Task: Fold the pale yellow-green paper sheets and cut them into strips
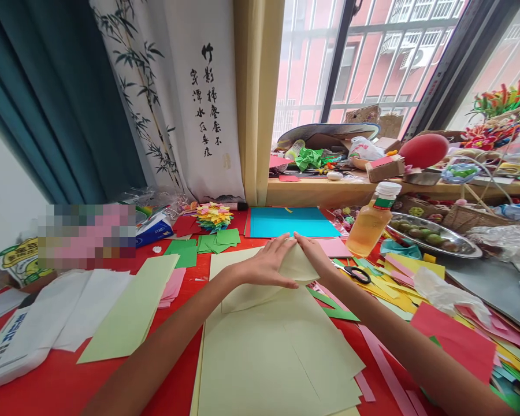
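Both hands are on a pale yellow-green sheet of paper (pixel 301 263), which is bent over and raised above a stack of the same paper (pixel 264 352). My left hand (pixel 264 261) grips it from the left, fingers stretched to the raised far edge and thumb lying across the near side. At that same far edge, the fingertips of my right hand (pixel 309 251) pinch the paper close to the left fingertips. The right hand's other fingers are partly hidden behind the sheet. Thin pencil-like lines run across the top sheet of the stack.
Black-handled scissors (pixel 357 274) lie right of the hands among colored paper scraps. Behind them stand a bottle of amber liquid (pixel 372 222) and a metal fruit dish (pixel 433 234). Blue sheets (pixel 290 222) and green paper squares (pixel 219 240) lie beyond the stack on the red tabletop.
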{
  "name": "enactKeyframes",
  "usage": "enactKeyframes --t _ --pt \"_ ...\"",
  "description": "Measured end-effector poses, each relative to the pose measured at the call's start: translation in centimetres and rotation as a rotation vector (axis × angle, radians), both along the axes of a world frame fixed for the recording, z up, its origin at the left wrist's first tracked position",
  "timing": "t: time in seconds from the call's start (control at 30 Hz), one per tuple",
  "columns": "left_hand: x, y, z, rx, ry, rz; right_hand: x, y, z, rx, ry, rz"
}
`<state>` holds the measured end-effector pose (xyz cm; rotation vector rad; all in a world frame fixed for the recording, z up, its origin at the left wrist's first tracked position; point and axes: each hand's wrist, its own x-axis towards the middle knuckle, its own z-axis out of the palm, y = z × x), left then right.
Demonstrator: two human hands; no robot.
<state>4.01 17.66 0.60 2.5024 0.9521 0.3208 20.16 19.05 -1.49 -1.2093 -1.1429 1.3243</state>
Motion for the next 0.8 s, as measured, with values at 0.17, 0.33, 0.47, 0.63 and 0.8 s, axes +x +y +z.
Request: enactKeyframes --t 0.17,0.33,0.47,0.63,0.8 --pt "-0.7 0.8 0.6 0.036 -0.1 0.141 -0.1 0.4 0.5 -0.036 0.024 0.072" --pt "-1.2 1.7 1.0 0.089 -0.197 0.277 -0.1 0.0 0.9 0.012 0.081 0.191" --pt "-1.4 1.8 0.9 0.082 -0.161 0.271 -0.2 -0.2 0.8 0.079 0.064 0.23" --pt "-1.2 1.5 0.5 0.08 -0.1 0.234 -0.3 0.1 0.1 0.072 0.062 0.224" --pt "-1.0 1.5 0.1 0.105 -0.074 0.213 -0.3 0.3 0.0 0.083 0.086 0.231"
